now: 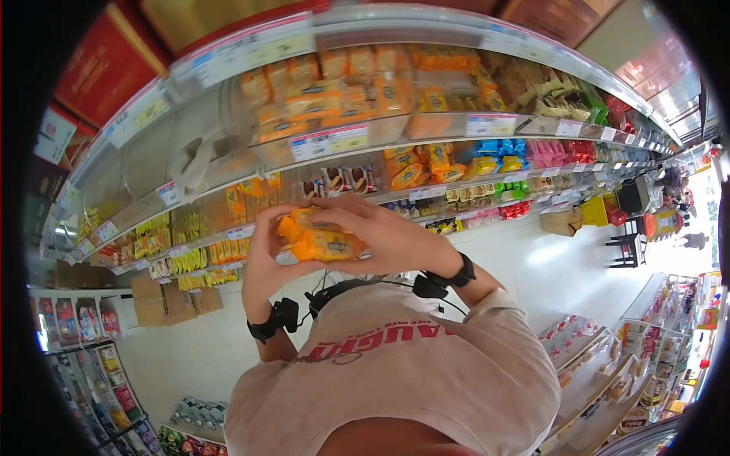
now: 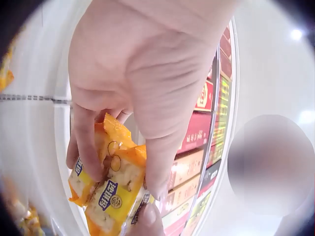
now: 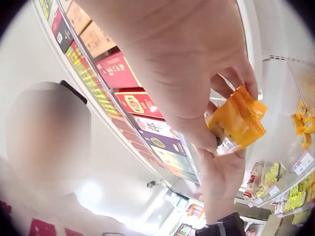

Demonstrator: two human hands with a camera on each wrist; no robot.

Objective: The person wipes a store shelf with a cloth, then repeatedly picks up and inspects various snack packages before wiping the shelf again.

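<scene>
Several orange and yellow wrapped snack packets (image 1: 323,242) are held between the two hands in front of the shelves. The left hand (image 1: 268,254) grips them from the left side, thumb below. From the right, the right hand (image 1: 380,237) curls its fingers over them. In the left wrist view, the left hand (image 2: 133,83) pinches two packets (image 2: 115,196) side by side, labels showing, with a thumb tip of the other hand at the lower edge. The right wrist view shows the right hand (image 3: 187,83) holding the orange wrapper ends (image 3: 238,120); part of the packets is hidden by fingers.
Curved shelves with price tags (image 1: 328,142) hold similar orange packets (image 1: 323,99) in clear bins, and colourful snacks below. An empty-looking clear bin (image 1: 152,144) is at the left. Cardboard boxes (image 1: 169,301) stand on the floor. Red gift boxes (image 1: 106,64) are up top.
</scene>
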